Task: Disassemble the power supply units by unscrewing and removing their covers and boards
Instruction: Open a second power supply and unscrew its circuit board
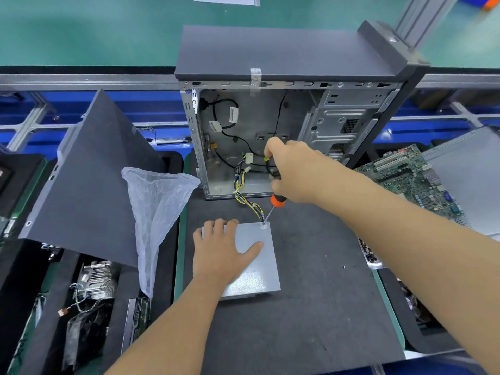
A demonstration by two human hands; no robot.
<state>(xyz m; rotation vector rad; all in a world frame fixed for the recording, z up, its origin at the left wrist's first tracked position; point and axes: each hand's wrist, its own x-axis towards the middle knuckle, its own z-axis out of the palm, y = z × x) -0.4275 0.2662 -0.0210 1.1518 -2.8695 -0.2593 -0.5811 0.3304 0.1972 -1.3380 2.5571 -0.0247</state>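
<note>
Unscrewing cover screw (pixel 263 226) at far right corner of power supply unit (pixel 251 262), which lies flat on dark worktop (pixel 311 293) mat, wire bundle (pixel 247 198) trailing into open computer case (pixel 270 131). Right hand (pixel 290 171) grips orange-collared screwdriver (pixel 274 205), tip in screw. Left hand (pixel 221 250) flat, fingers spread, pressing cover. Next, by judgement: keep tip seated, lift screw out, move to remaining corners.

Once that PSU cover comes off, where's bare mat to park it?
Bare dark mat lies right of the grey metal power supply box, under the right forearm, and along the near edge. Crowded: the far side, with the yellow-black cable bundle and open grey computer case; the left, with the clear plastic bag.
</note>
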